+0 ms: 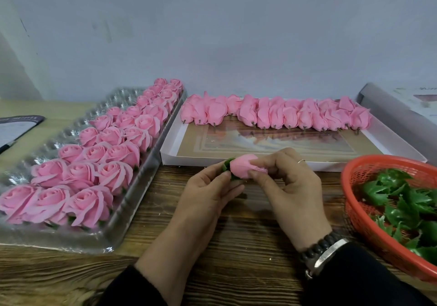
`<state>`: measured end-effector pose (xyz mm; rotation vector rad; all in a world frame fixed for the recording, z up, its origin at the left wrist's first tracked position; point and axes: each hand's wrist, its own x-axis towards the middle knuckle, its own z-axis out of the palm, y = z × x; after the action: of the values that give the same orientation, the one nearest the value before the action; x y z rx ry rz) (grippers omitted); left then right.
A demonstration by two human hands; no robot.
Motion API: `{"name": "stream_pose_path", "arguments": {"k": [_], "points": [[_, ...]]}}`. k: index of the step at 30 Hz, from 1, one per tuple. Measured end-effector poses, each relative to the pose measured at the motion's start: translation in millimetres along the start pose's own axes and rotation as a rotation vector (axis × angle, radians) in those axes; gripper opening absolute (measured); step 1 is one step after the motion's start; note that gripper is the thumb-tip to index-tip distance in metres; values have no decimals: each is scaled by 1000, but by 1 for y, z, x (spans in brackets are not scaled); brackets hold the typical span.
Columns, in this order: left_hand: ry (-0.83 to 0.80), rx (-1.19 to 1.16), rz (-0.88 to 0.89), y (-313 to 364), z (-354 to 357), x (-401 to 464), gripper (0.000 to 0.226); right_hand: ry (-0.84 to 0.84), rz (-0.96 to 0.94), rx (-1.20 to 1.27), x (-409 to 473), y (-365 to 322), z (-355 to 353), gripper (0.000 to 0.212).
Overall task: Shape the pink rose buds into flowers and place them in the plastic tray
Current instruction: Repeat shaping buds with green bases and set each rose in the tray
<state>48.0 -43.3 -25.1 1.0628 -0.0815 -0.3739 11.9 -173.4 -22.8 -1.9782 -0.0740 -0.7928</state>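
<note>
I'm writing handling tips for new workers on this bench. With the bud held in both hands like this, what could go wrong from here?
1. The right hand pinches the tip of the pink paper-like rose bud; pulling hard could tear or crease a petal.
2. The left hand grips the green leafy base; twisting may loosen it.
3. The clear plastic tray is packed on its right side, so placing could crush the shaped pink roses.

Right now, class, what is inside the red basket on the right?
The red basket holds a loose pile of green plastic leaf-shaped pieces. The pile hides most of the basket's floor, and its right part runs out of the picture, so anything underneath or further right cannot be seen.
</note>
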Motion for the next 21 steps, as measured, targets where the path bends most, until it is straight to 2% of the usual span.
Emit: {"name": "stream_pose_path", "arguments": {"k": [11,17,19,21], "points": [[-36,193,59,2,6,-7,27,-43,-29,-52,0,1,0,16],[-124,379,129,3,7,-10,40,-42,-24,-36,3,3,-2,27],[-141,486,186,4,6,-10,43,-42,-20,-31,3,4,-3,26],[-103,690,278,5,4,-9,43,-57,-35,-28,3,2,-4,23]]}}
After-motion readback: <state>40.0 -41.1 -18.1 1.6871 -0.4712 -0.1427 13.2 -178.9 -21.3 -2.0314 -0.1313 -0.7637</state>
